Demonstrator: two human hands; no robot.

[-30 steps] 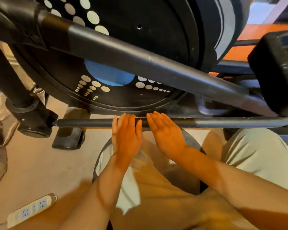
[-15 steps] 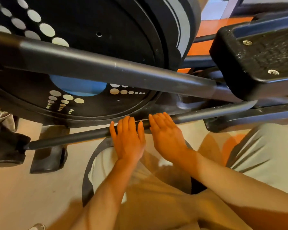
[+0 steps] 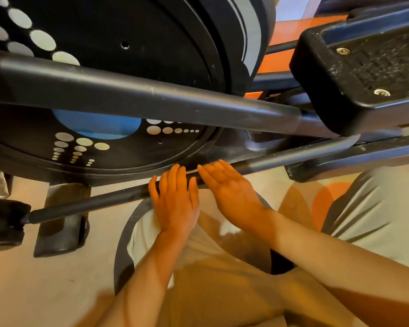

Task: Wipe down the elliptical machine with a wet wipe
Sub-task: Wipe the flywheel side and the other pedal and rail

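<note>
The elliptical's black flywheel cover [image 3: 132,67], printed with white dots and a blue circle, fills the top of the head view. A thick black bar [image 3: 151,100] crosses it, and a thin rod [image 3: 85,205] runs lower down. My left hand [image 3: 175,201] and my right hand [image 3: 232,192] lie flat side by side, fingers straight, fingertips at the thin rod. Neither hand holds anything. A small white crumpled piece [image 3: 227,228] lies below my right wrist; I cannot tell whether it is the wipe.
A round dark-rimmed bin [image 3: 121,251] with a pale liner sits under my forearms. The black foot pedal [image 3: 364,67] juts in at the upper right. A black base foot [image 3: 59,230] stands on the pale floor at left. My knee in grey cloth [image 3: 376,208] is at right.
The view has swung right, bringing the foot pedal closer and into full sight. Both hands stay flat and side by side at the thin rod.
</note>
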